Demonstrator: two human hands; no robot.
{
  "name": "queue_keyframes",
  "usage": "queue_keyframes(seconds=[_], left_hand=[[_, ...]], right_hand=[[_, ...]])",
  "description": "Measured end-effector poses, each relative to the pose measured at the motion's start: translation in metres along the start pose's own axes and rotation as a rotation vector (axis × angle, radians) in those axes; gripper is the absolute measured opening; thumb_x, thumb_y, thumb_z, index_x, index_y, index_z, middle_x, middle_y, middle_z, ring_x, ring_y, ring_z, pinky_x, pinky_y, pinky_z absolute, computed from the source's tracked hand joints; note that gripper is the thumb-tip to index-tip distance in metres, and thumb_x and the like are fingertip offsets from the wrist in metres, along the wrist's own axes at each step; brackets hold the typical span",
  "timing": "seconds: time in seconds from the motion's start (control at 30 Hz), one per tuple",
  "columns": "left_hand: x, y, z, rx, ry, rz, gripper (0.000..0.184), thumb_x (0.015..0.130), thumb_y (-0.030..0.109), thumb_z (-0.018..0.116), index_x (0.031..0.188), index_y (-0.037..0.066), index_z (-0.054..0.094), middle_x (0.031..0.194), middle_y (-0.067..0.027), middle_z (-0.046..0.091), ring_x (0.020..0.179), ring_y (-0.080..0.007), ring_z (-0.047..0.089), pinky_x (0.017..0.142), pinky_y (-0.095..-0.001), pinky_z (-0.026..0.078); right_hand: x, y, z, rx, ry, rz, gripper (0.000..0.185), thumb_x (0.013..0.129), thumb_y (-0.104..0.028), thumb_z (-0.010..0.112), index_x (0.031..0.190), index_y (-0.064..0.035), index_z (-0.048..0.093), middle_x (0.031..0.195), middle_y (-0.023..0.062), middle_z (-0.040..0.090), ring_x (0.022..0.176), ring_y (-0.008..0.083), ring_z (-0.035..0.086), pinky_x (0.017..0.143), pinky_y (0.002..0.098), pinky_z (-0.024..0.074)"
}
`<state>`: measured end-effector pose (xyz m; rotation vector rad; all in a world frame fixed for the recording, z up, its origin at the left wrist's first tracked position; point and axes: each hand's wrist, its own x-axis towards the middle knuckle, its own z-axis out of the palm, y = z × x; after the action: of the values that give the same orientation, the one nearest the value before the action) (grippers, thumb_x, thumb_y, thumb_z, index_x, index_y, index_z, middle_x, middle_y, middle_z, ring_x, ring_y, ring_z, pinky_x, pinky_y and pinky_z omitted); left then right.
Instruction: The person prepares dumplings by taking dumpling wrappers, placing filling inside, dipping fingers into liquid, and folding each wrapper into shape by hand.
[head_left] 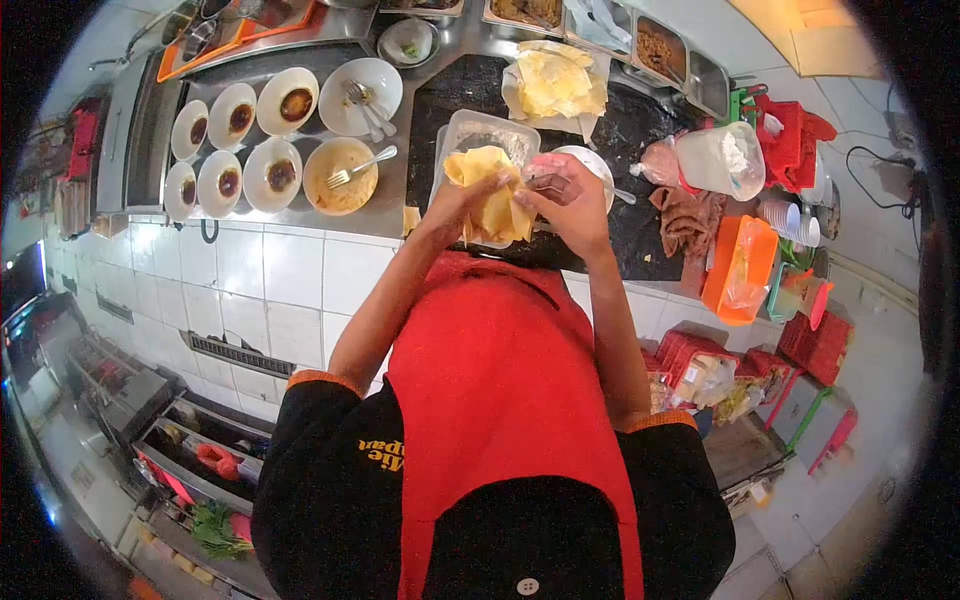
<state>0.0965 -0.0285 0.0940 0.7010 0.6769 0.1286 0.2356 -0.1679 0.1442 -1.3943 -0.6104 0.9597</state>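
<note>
My left hand (468,200) holds a yellow wrapper sheet (500,212), its fingers and thumb closed on it over a clear plastic tub (462,130) with whitish contents. My right hand (572,205) is at the sheet's right side with bent fingers; what lies between its fingertips is too small to tell. Just behind that hand is a lump of pink filling (548,162), beside a white bowl (592,165) partly hidden by the hand. A stack of yellow wrapper sheets (555,82) lies farther back on the dark mat.
Several white bowls with dark sauce (282,175) stand at the left, near a bowl with a fork (340,180). At the right are a brown cloth (688,218), a tub of white powder (722,160) and an orange container (740,270). Metal food trays (660,50) line the back.
</note>
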Motion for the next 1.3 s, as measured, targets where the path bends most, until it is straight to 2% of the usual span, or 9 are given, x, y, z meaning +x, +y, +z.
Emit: queue_keyframes(seconds=[0.3,0.37,0.5,0.6,0.7,0.8,0.87,1.17,1.3], left_hand=[[-0.009,0.008,0.013,0.047,0.065,0.130,0.036,0.089,0.017,0.079,0.118,0.004,0.063,0.107,-0.0070,0.072,0.091,-0.0175,0.072,0.073,-0.0335,0.060],[-0.007,0.005,0.009,0.085,0.042,0.182,0.033,0.090,0.016,0.079,0.117,0.003,0.064,0.104,-0.0063,0.072,0.090,-0.0162,0.071,0.072,-0.0331,0.060],[-0.011,0.011,0.016,0.061,0.024,0.158,0.030,0.090,0.015,0.077,0.116,0.004,0.065,0.102,-0.0062,0.073,0.088,-0.0153,0.071,0.068,-0.0316,0.059],[-0.012,0.008,0.012,0.119,0.004,0.230,0.031,0.090,0.017,0.077,0.115,0.003,0.065,0.101,-0.0058,0.073,0.082,-0.0137,0.071,0.061,-0.0284,0.057],[-0.013,0.008,0.009,0.179,0.025,0.168,0.034,0.090,0.022,0.078,0.115,0.004,0.065,0.099,-0.0053,0.073,0.075,-0.0124,0.070,0.054,-0.0255,0.055],[-0.011,0.010,0.003,0.202,0.048,0.041,0.043,0.093,0.023,0.075,0.127,0.002,0.061,0.117,-0.0085,0.070,0.100,-0.0189,0.070,0.082,-0.0335,0.059],[-0.008,0.005,0.004,0.186,0.123,0.102,0.035,0.092,0.027,0.075,0.116,0.004,0.066,0.098,-0.0056,0.072,0.077,-0.0142,0.071,0.058,-0.0272,0.058],[-0.014,0.021,0.021,-0.140,0.067,0.007,0.051,0.096,0.032,0.070,0.135,0.003,0.052,0.120,-0.0109,0.066,0.104,-0.0225,0.070,0.087,-0.0378,0.060],[-0.014,0.019,0.022,-0.115,0.035,0.047,0.048,0.095,0.030,0.073,0.131,0.005,0.055,0.118,-0.0094,0.068,0.101,-0.0218,0.071,0.082,-0.0376,0.061]], right_hand=[[0.007,-0.003,-0.008,-0.174,0.166,-0.185,0.029,0.087,0.005,0.074,0.115,-0.0003,0.066,0.120,0.0087,0.064,0.106,0.0158,0.066,0.088,0.0289,0.0560],[0.003,-0.029,0.000,-0.627,0.017,-0.364,0.033,0.088,-0.002,0.075,0.120,-0.0041,0.069,0.123,0.0112,0.064,0.099,0.0188,0.063,0.091,0.0315,0.0526],[0.009,-0.018,0.002,-0.841,-0.058,-0.550,0.035,0.088,-0.007,0.075,0.122,-0.0092,0.071,0.128,0.0139,0.061,0.101,0.0231,0.059,0.093,0.0349,0.0497],[0.011,-0.017,0.002,-0.782,-0.083,-0.476,0.038,0.091,-0.024,0.075,0.124,-0.0066,0.070,0.124,0.0174,0.061,0.116,0.0318,0.060,0.103,0.0398,0.0450],[0.008,-0.019,-0.002,-0.588,-0.114,-0.360,0.041,0.090,-0.019,0.076,0.128,-0.0062,0.067,0.119,0.0168,0.065,0.112,0.0266,0.063,0.099,0.0378,0.0481],[0.002,-0.003,-0.005,-0.434,-0.040,-0.191,0.040,0.089,-0.008,0.075,0.128,-0.0035,0.066,0.116,0.0127,0.069,0.105,0.0183,0.065,0.095,0.0337,0.0512],[-0.002,0.005,-0.003,-0.179,0.068,-0.126,0.038,0.088,0.003,0.075,0.124,0.0016,0.065,0.113,0.0105,0.072,0.098,0.0129,0.067,0.089,0.0281,0.0544],[0.005,0.011,0.000,-0.024,0.236,-0.072,0.029,0.088,0.009,0.071,0.117,0.0065,0.065,0.105,0.0128,0.074,0.097,0.0150,0.071,0.087,0.0272,0.0579],[0.012,-0.017,0.007,-0.016,0.190,-0.121,0.028,0.088,0.009,0.071,0.115,0.0061,0.066,0.104,0.0124,0.075,0.097,0.0153,0.071,0.088,0.0280,0.0579]])
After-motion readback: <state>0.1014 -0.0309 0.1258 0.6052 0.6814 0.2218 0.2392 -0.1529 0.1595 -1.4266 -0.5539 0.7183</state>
